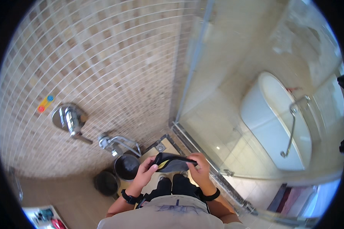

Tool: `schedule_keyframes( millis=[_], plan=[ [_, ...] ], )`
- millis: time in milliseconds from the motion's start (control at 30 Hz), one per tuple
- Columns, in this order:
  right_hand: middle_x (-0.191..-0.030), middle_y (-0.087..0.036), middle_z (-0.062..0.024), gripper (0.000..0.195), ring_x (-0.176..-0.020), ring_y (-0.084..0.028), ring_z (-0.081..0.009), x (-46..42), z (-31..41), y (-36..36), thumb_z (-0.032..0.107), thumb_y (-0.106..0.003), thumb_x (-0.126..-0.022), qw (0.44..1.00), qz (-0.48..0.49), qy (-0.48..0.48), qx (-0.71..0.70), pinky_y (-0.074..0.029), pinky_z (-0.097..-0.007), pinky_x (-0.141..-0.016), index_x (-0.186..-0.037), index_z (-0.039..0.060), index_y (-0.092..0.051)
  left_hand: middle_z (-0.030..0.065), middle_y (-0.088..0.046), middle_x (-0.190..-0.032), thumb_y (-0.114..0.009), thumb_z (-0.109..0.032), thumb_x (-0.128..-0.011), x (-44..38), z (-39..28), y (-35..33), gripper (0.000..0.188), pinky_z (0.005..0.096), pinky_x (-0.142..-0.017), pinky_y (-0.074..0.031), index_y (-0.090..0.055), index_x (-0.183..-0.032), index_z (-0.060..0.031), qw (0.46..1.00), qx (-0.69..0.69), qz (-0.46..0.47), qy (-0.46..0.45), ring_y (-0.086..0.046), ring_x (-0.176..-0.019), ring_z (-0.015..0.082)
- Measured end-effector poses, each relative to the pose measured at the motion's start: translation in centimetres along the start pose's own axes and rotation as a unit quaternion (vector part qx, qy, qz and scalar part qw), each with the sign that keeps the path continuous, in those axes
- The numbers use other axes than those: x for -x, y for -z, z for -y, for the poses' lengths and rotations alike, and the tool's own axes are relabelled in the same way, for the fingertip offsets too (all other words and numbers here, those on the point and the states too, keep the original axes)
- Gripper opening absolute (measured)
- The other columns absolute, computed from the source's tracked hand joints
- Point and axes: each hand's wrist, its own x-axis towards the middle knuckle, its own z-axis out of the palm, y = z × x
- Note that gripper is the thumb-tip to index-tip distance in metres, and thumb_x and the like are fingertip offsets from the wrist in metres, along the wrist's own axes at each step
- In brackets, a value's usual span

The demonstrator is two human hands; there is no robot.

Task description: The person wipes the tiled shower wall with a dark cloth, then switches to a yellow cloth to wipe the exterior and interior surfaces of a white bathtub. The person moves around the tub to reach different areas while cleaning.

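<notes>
A dark piece of fabric (176, 163), black and grey with a yellow patch near its left end, stretches between my two hands in front of my body. Its exact kind cannot be made out. My left hand (145, 171) pinches the left end, thumb on top. At the opposite end, my right hand (199, 167) grips the black edge between thumb and fingers. The middle of the fabric bows open between them. Below it are my dark trousers and part of my shoes. A dark round bucket (127, 167) stands just left of my left hand.
Another dark bucket (106, 183) stands beside the first. On the mosaic-tiled wall (109, 71) are a chrome mixer lever (73, 121) and a chrome tap (107, 141). A floor drain (160, 147) lies ahead. The glass shower screen (226, 114) at right separates me from a white bathtub (272, 128).
</notes>
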Motion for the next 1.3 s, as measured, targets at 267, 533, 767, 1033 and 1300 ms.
schedule_keyframes(
  millis=[267,533,767,1033,1300],
  plan=[
    [-0.097,-0.061,-0.0128,0.021,-0.087,-0.062,-0.0318,5.9,1.2,6.2,-0.003,-0.067,-0.071,0.995,-0.081,0.013,0.057,-0.051,-0.0358,-0.072,-0.089,0.0042,-0.059,-0.0014,-0.057,-0.093,-0.039,-0.039,-0.1,0.0,2.2,-5.3,0.046,0.0212,-0.072,-0.04,-0.055,-0.12,-0.0004,0.992,-0.059,0.088,0.074,-0.048,-0.082,0.0068],
    [-0.099,-0.062,-0.0158,0.023,-0.084,-0.061,-0.0323,16.8,1.7,16.6,-0.006,-0.063,-0.067,0.97,-0.183,-0.014,0.162,-0.05,-0.0343,-0.072,-0.085,0.0037,-0.054,0.0043,-0.063,-0.102,-0.057,-0.02,-0.094,0.9,2.8,-19.3,0.033,0.0259,-0.077,-0.046,-0.056,-0.119,0.0011,0.921,-0.21,0.236,0.228,-0.055,-0.091,0.0103],
    [-0.107,-0.059,-0.0196,0.021,-0.096,-0.056,-0.0398,28.9,3.2,27.3,-0.012,-0.053,-0.06,0.897,-0.323,-0.041,0.3,-0.047,-0.0431,-0.083,-0.075,0.0023,-0.051,0.0029,-0.064,-0.097,-0.059,-0.016,-0.093,5.8,9.6,-32.1,0.029,0.0246,-0.076,-0.046,-0.057,-0.116,0.0005,0.912,-0.173,0.33,0.171,-0.055,-0.087,0.0089],
    [-0.11,-0.058,-0.0198,0.036,-0.102,-0.056,-0.0387,41.3,5.6,34.5,-0.015,-0.053,-0.063,0.856,-0.388,-0.163,0.3,-0.047,-0.0412,-0.088,-0.094,0.002,-0.06,0.0033,-0.062,-0.114,-0.056,-0.015,-0.094,10.7,10.4,-44.8,0.03,0.0261,-0.092,-0.043,-0.056,-0.122,-0.0024,0.883,0.007,0.396,0.252,-0.056,-0.103,0.0122],
    [-0.127,-0.053,-0.0209,0.088,-0.115,-0.053,-0.0299,45.2,6.1,37.1,-0.001,-0.077,-0.067,0.821,-0.494,-0.202,0.203,-0.043,-0.037,-0.094,-0.141,0.0022,-0.031,0.0024,-0.059,-0.117,-0.053,-0.011,-0.096,14.2,11.3,-52.4,0.029,0.0284,-0.094,-0.042,-0.054,-0.123,-0.0007,0.731,-0.018,0.633,0.254,-0.054,-0.104,0.0109]
  ],
)
